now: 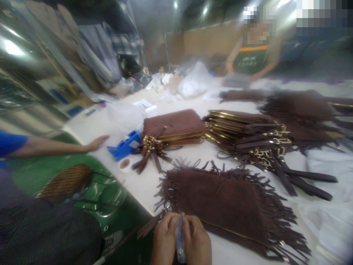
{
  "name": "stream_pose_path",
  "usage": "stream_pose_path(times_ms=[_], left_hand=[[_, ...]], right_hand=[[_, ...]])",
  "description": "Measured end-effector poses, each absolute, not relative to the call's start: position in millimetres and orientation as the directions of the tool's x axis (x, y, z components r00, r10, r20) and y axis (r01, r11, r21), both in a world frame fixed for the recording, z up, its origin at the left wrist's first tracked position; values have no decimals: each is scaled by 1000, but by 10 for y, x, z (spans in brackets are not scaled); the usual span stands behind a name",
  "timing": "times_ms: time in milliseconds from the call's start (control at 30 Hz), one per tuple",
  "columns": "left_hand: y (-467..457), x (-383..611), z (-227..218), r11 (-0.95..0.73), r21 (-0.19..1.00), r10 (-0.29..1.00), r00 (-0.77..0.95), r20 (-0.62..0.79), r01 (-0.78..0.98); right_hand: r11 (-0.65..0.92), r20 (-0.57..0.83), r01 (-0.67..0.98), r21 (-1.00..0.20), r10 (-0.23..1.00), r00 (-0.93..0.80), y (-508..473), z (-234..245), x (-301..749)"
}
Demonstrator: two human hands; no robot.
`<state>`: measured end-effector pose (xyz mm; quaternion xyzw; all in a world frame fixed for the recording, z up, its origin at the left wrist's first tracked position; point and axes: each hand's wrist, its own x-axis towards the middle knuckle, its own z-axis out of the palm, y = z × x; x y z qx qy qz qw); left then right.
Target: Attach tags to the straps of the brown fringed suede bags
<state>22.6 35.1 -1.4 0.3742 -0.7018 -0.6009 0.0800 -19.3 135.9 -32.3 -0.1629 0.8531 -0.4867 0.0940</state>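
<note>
My left hand (pixel 164 237) and my right hand (pixel 197 239) are close together at the table's near edge, fingers pinched. Between them they hold a narrow, pale, translucent plastic-like strip (pixel 180 237); its exact kind is unclear. Just beyond lies a dark brown fringed suede bag (pixel 220 198), flat, with a gold zipper along its near edge. A brown strap (pixel 150 226) with a metal clip hangs over the edge beside my left hand.
Farther back lie a stack of brown pouches (pixel 173 123) and many gold-zippered bags (pixel 234 127) with straps. A blue tape dispenser (pixel 125 145) and a tape roll (pixel 125 165) sit left. Another person's hand (pixel 97 143) rests at the table edge; a stool (pixel 67 180) stands below.
</note>
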Motion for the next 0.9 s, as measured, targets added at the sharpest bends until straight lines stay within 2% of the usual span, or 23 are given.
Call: stream_pose_path(times_ms=[133,333,433,633,767,900], left_hand=[[295,181,-101,-340,849,-582,-618,-528,-405],[295,161,-53,-502,775,-474,-628,-617,-383],[313,140,-97,-483,784,-535,-578,-616,-389],[356,125,-170,-261,876,-705,-539,-460,-405],[359,129,-111,-207,876,-713,-546,-440,-435],[346,113,-48,-240,881,-676,-582,-453,-407]], right_hand=[[458,-24,-167,-873,-382,-924,1366,-308,-195],[442,-28,-162,-882,-393,-919,1358,-305,-213],[416,-3,-197,-888,-434,-901,1361,-288,-208],[297,132,-325,-898,-524,-841,1433,-274,-188],[254,178,-366,-895,-550,-816,1466,-306,-163],[232,197,-392,-891,-580,-791,1498,-356,-154]])
